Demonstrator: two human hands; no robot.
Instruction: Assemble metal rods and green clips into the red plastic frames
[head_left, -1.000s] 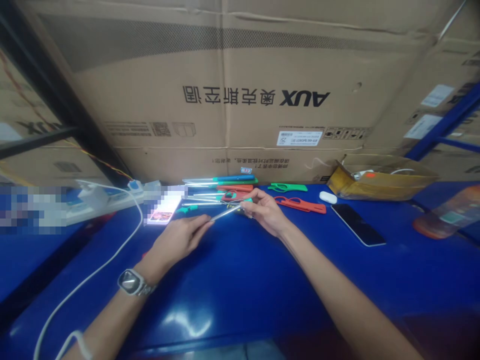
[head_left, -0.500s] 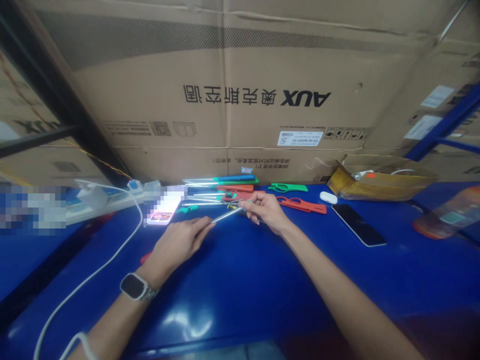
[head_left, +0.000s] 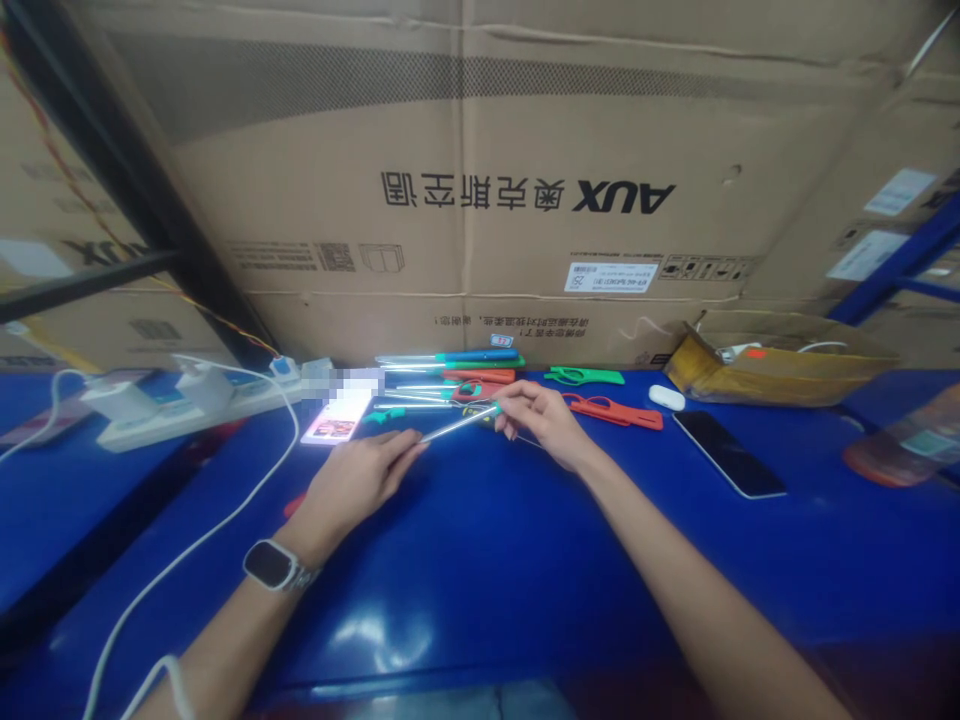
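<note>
Both my hands hold one thin metal rod [head_left: 457, 425] with a green end, stretched between them over the blue table [head_left: 480, 560]. My right hand [head_left: 541, 420] pinches the green end of the rod. My left hand [head_left: 358, 480], with a watch on its wrist, has its fingertips closed on the rod's bare tip. Just behind the hands lies a pile of similar tools [head_left: 450, 375] with blue, green and red handles.
A lit phone [head_left: 335, 415] lies left of the pile. A dark phone [head_left: 729, 452] and a white earbud case [head_left: 666, 397] lie to the right. A green holder [head_left: 585, 376] and a red holder [head_left: 619, 411] lie nearby, a power strip [head_left: 187, 405] with white cables left, cardboard boxes [head_left: 480, 200] behind.
Both hands have kept hold of the rod with hardly any movement. The camera has shifted slightly, so the scene sits a little further right and lower.
</note>
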